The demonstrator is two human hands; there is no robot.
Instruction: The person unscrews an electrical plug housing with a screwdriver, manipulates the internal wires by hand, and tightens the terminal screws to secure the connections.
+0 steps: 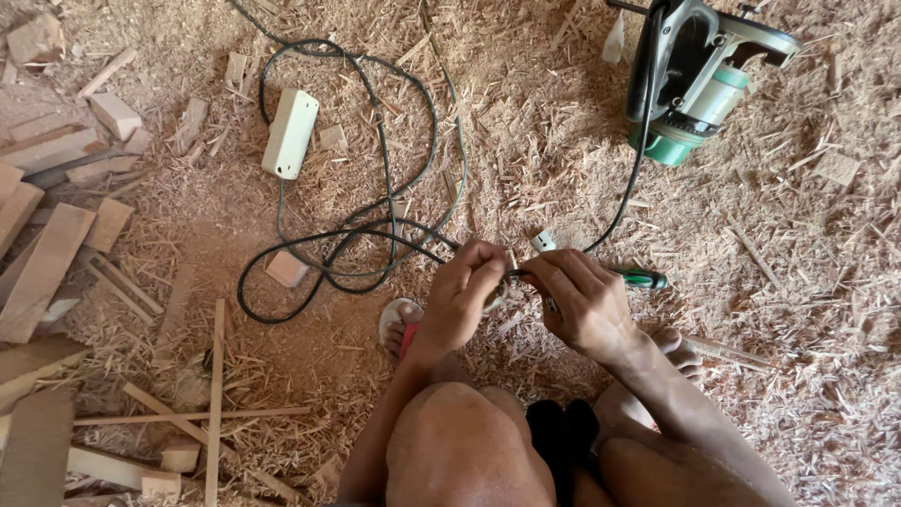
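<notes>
Right hand gripping screwdriver, seemingly level, handle rightward

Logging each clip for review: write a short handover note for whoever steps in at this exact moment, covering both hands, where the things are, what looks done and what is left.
Left hand: pinching a small part at the end of the black cable; the part is too hidden to identify.
Right hand: gripping a green-handled screwdriver, tip pointed at that part.
Nearby: white plug piece loose on the wood shavings; white power strip upper left; green and black power saw upper right; wood offcuts at left.
Done: the plug seems opened up.
Left: probably finishing the screw work and closing it.
</notes>
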